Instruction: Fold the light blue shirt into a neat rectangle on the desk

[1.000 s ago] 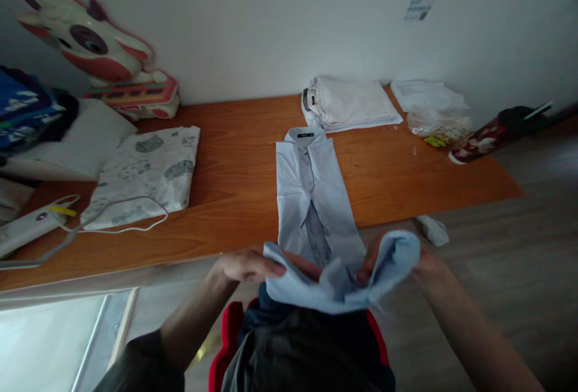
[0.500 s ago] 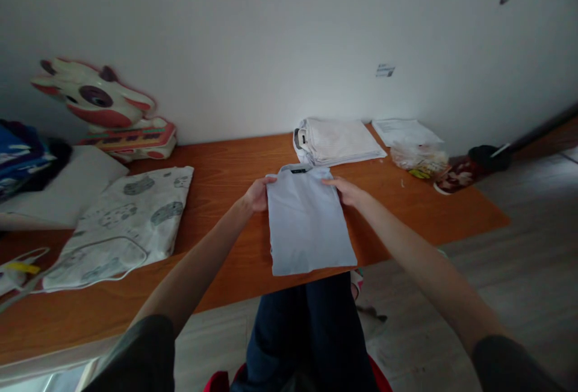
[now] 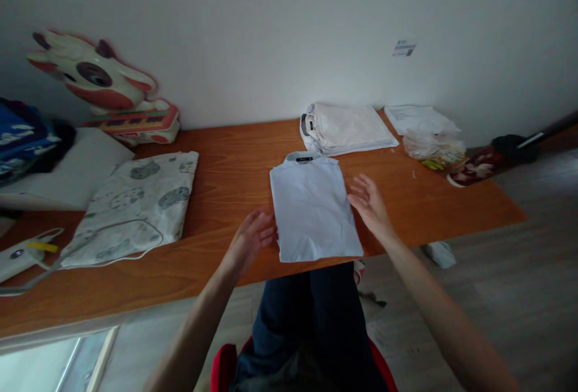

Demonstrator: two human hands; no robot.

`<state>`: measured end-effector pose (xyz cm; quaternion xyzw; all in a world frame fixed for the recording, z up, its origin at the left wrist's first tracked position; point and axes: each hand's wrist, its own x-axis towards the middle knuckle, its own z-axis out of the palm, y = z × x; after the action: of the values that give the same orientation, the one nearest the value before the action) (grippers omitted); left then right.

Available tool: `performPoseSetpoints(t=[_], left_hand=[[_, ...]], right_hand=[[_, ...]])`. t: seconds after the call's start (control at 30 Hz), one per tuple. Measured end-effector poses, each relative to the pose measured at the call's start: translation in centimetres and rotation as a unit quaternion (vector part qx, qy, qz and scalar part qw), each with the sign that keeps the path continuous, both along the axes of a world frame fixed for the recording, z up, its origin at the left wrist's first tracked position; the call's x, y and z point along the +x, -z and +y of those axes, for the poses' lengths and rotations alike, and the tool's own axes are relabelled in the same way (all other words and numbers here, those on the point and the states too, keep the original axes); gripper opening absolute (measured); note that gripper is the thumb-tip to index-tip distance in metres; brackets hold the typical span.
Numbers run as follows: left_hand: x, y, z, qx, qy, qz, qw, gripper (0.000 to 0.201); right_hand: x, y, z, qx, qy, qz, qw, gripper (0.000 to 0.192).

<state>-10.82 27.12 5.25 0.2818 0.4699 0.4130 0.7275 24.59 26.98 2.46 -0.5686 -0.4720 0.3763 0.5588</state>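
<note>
A pale shirt (image 3: 316,211) lies folded in a neat rectangle at the table's front edge, its collar and dark label facing the wall. Just off its left side is my left hand (image 3: 253,236), fingers apart and holding nothing. My right hand (image 3: 368,202) hovers by the shirt's right side with its fingers spread, also without anything in it. Behind the shirt rests a stack of folded white clothes (image 3: 347,128), close to its collar.
On the left, a patterned folded cloth (image 3: 149,199) has a white cable across it, near a power strip (image 3: 22,259). A cow-shaped toy keyboard (image 3: 135,124) stands against the wall. At right are papers (image 3: 419,120), a plastic bag (image 3: 433,145) and a dark red cup (image 3: 474,166).
Both hands have let go of the shirt's upper sides and moved outward, the left one also toward me. The shirt stays flat on the table. The camera view has shifted slightly.
</note>
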Motion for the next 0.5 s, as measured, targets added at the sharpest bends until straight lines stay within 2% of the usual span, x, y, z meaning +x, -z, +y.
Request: performPoseSetpoints(t=[0.07,0.13,0.23,0.3,0.33,0.43,0.5], left_hand=[[-0.8,-0.1,-3.6,0.051,0.051,0.074,0.995,0.058],[-1.2,-0.5,-5.3,0.158,0.146,0.168,0.962,0.053],[-1.5,-0.8,-4.7,0.316,0.275,0.301,0.857,0.045],[-1.7,-0.5,-3.5,0.367,0.315,0.359,0.798,0.046],[-1.8,-0.3,-3.0,0.376,0.322,0.38,0.781,0.047],[-1.8,-0.1,-2.3,0.376,0.319,0.406,0.769,0.045],[-1.6,-0.7,-2.4,0.355,0.312,0.372,0.799,0.04]], right_hand=[[-0.5,0.5,-4.0,-0.01,0.0,-0.044,0.999,0.067],[-1.2,0.9,-6.9,-0.026,-0.013,-0.09,0.996,0.063],[-2.1,1.5,-8.6,-0.034,-0.029,-0.165,0.985,0.064],[-2.5,1.8,-8.6,-0.027,-0.021,-0.204,0.978,0.064],[-2.6,1.9,-8.5,-0.025,-0.01,-0.212,0.977,0.064],[-2.3,2.2,-9.3,-0.025,0.042,-0.195,0.98,0.065],[-1.8,2.2,-10.7,-0.034,0.065,-0.193,0.979,0.064]])
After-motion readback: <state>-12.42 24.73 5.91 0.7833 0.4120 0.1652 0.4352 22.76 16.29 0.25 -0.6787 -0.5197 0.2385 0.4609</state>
